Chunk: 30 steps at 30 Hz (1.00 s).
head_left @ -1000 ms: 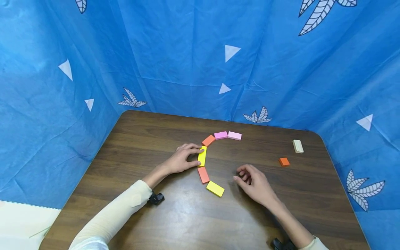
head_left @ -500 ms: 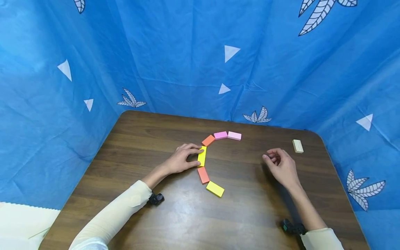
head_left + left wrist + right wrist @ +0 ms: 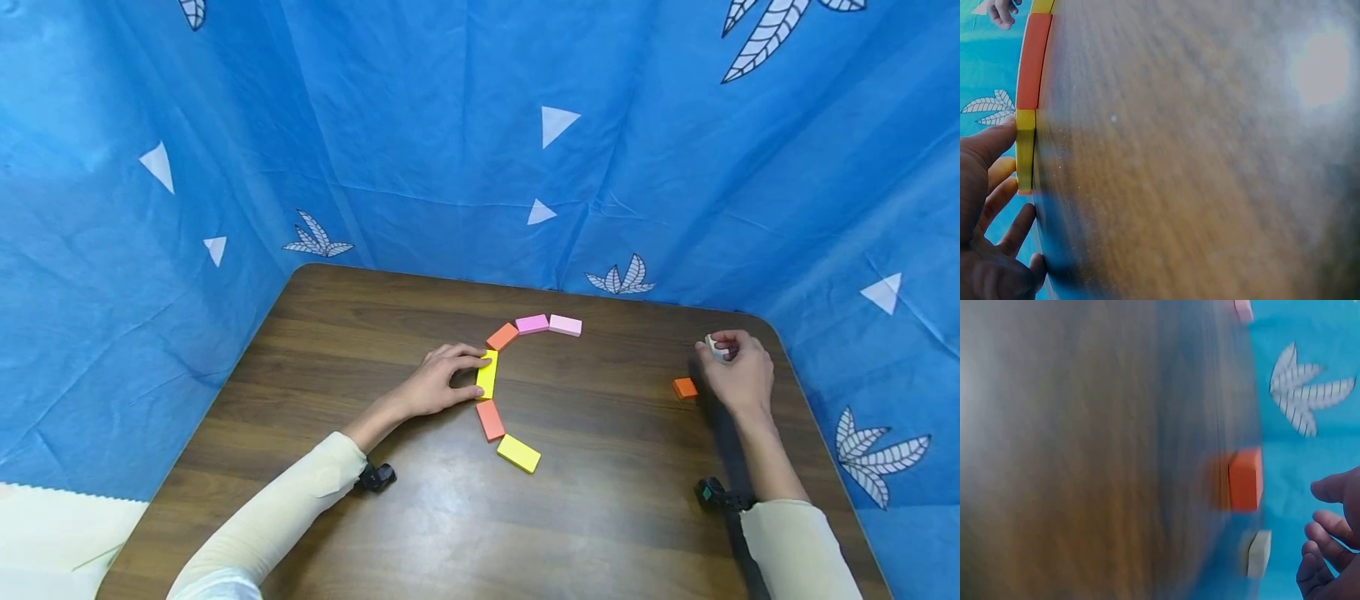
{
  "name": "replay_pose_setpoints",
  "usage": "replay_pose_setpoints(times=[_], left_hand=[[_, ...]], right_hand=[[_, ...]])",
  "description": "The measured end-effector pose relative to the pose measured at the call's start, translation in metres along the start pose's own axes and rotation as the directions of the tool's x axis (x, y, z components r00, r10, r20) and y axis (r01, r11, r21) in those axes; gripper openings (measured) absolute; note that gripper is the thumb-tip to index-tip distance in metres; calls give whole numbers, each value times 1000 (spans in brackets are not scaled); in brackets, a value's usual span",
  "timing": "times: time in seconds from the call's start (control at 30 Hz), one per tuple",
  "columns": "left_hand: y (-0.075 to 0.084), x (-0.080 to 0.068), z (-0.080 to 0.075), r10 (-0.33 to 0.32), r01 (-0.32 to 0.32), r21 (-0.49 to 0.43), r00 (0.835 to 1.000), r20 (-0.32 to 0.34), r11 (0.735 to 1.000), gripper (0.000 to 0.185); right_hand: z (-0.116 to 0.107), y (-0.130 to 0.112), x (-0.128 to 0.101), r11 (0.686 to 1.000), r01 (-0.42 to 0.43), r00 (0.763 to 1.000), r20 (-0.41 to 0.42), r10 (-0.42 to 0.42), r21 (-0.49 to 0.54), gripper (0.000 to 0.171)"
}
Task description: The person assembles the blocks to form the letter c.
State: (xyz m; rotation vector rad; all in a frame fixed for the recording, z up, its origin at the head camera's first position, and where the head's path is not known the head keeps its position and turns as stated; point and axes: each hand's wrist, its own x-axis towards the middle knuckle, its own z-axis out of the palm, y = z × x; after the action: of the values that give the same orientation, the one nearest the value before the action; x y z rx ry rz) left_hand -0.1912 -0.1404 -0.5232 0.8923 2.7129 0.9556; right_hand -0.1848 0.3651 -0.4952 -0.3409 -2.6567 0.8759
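Several flat blocks form an arc on the brown table (image 3: pixel 360 333): pale pink (image 3: pixel 565 325), pink (image 3: pixel 532 323), orange (image 3: pixel 502 336), a yellow block (image 3: pixel 487 374), orange (image 3: pixel 490 419), yellow (image 3: pixel 518 453). My left hand (image 3: pixel 450 379) holds the yellow block (image 3: pixel 1024 150) by its ends, index finger at the far end and thumb at the near end. At the table's far right my right hand (image 3: pixel 731 371) hovers with curled fingers over a cream block (image 3: pixel 711 344). In the right wrist view its fingertips (image 3: pixel 1305 570) stand just short of the cream block (image 3: pixel 1259 553). A small orange block (image 3: pixel 684 388) (image 3: pixel 1245 479) lies left of that hand.
Blue patterned cloth (image 3: pixel 480 150) walls the table on the back and both sides. The table's rounded far-right corner (image 3: pixel 761 321) is close to the right hand. Bare wood lies between the arc and the right-hand blocks.
My right hand has travelled from the table's middle to the far right, past the small orange block, up to the cream block. The left hand and the arc have stayed put.
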Motion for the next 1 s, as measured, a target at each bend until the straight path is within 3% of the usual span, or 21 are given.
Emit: replay_pose_setpoints(times=[0.13, 0.37, 1.0], left_hand=[[0, -1, 0, -2, 2, -5, 1000, -2, 1000, 56], [1, 0, 0, 6, -6, 11, 1000, 0, 1000, 56], [2, 1, -1, -12, 12, 9, 1000, 10, 1000, 56]], right_hand=[[-2, 15, 13, 996, -73, 997, 24, 74, -42, 49], [-1, 31, 19, 977, -176, 970, 148, 193, -118, 74], [1, 36, 18, 979, -160, 974, 139, 178, -129, 53]])
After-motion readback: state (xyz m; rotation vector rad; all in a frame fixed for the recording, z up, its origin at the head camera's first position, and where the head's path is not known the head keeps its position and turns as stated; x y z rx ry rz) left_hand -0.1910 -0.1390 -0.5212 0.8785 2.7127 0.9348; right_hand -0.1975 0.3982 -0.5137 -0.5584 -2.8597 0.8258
